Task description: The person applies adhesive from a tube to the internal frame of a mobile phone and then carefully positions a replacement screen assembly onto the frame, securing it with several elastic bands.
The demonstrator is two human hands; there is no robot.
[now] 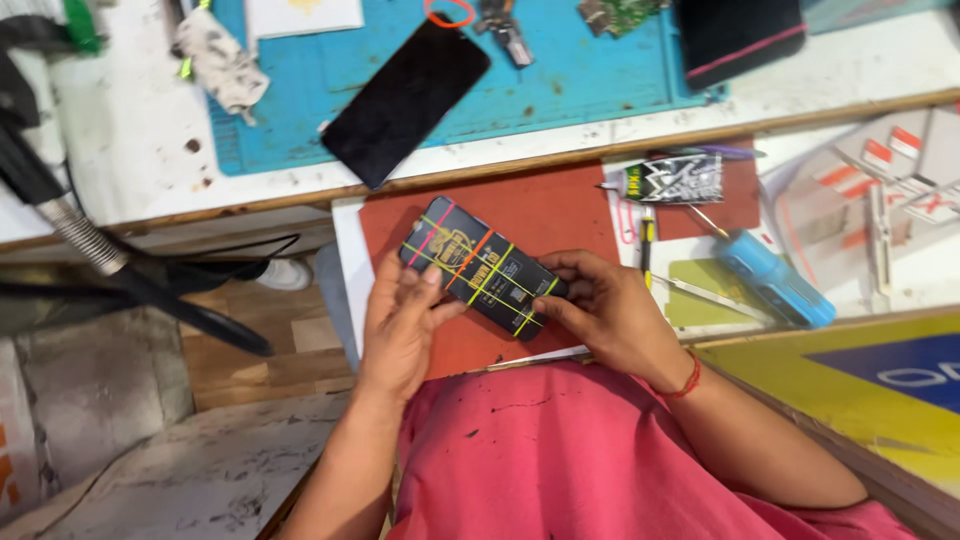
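Pinching the phone (482,266) at both ends, left hand (398,325) and right hand (600,308) are holding it; bands (478,258) already on, none loose nearby.

White worn bench (140,130) with a wood front edge carries a blue work mat (560,80); on the mat lie a black phone screen (405,100), a stained rag (220,65), a white paper (305,15), a small circuit board (618,12) and a dark case with a pink band (740,35). Lower pull-out shelf (345,270) holds a red mat (540,215), with a glue tube (675,180), a blue bottle (775,280), tweezers (705,292), a green card (700,300) and white-red cartons (885,170) beside it.
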